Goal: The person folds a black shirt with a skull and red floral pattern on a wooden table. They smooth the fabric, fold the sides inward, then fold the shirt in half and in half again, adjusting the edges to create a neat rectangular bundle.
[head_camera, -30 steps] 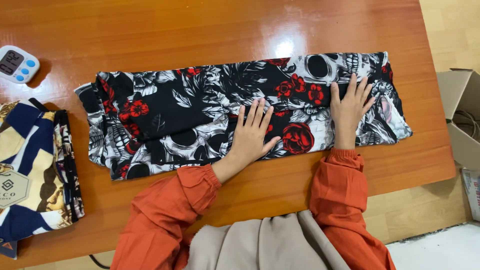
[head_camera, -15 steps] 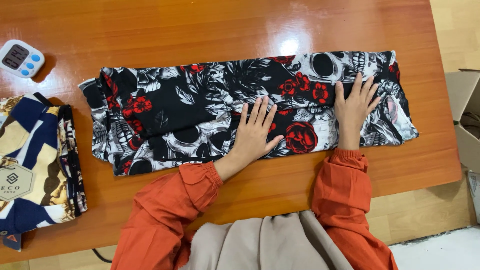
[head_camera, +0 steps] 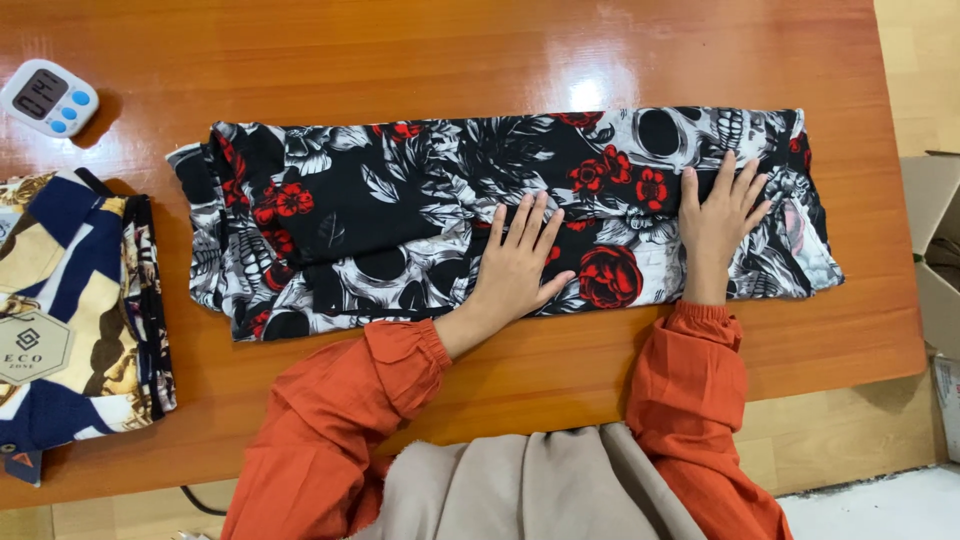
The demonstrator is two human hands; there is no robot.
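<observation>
A black, grey and red garment printed with skulls and roses [head_camera: 380, 220] lies folded into a long band across the wooden table [head_camera: 400, 60]. My left hand [head_camera: 520, 262] presses flat on its middle, fingers spread. Flat on the garment's right part rests my right hand [head_camera: 718, 215], fingers also apart. Neither hand grips the cloth. Orange sleeves cover both arms.
A folded blue, cream and gold patterned garment with a hang tag [head_camera: 70, 320] lies at the table's left edge. A small white digital timer [head_camera: 48, 97] sits at the far left. An open cardboard box [head_camera: 935, 250] stands on the floor to the right.
Both hands stay flat on the garment in the same places; only the camera view has shifted slightly, so everything sits a little lower and to the right.
</observation>
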